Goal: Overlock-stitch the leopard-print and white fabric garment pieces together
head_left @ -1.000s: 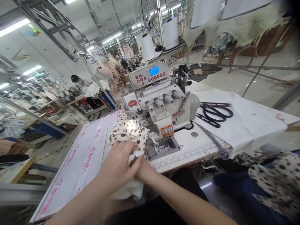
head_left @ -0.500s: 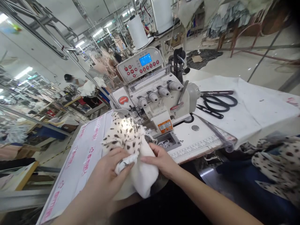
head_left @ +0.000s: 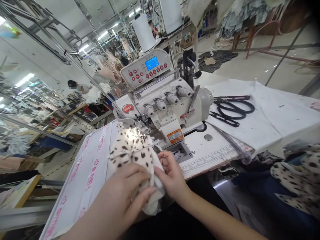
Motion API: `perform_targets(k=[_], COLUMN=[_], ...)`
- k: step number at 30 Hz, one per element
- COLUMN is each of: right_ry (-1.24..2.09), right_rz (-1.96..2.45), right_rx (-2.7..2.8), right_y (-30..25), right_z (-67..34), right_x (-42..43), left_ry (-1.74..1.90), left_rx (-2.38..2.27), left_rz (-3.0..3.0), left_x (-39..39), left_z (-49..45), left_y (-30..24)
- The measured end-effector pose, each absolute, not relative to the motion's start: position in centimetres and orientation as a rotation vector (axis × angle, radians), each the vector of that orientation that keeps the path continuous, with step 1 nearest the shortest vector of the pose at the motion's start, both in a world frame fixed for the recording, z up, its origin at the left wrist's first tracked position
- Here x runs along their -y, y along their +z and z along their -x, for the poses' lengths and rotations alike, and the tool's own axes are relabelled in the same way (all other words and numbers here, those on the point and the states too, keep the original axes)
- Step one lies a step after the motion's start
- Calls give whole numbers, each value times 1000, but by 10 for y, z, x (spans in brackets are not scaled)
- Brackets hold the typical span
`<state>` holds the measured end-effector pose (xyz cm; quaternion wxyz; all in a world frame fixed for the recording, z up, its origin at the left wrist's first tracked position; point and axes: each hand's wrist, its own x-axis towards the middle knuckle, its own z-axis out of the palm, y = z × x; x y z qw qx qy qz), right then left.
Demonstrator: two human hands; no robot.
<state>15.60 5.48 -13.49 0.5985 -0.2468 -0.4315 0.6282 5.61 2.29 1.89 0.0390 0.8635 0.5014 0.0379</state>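
White tabletop (head_left: 197, 150), spotted cloth (head_left: 140, 155) up at the sewing machine (head_left: 172, 113): right hand (head_left: 176, 178) has fingers pinching its edge, left hand (head_left: 125, 186) drapes over, grip unclear. Best keep edges flush, no tugging.

Head-worn, the single camera looks forward and down (at close range) on the sewing machine (head_left: 163, 115)

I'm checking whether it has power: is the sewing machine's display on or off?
On: the display glows blue with characters showing, and bright light falls on the spotted cloth.
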Motion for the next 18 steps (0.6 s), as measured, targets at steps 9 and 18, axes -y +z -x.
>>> perform_targets(k=[9, 18], right_ry=[1245, 1173], right_rz=[729, 730], right_rx=[1269, 1420], right_y=[-137, -125], right_z=[-159, -161], right_x=[-48, -53], left_ry=[283, 414], left_rx=[-1852, -1768], left_rz=[-2914, -2775], left_x=[-75, -81], left_z=[-52, -50], left_y=[-11, -12])
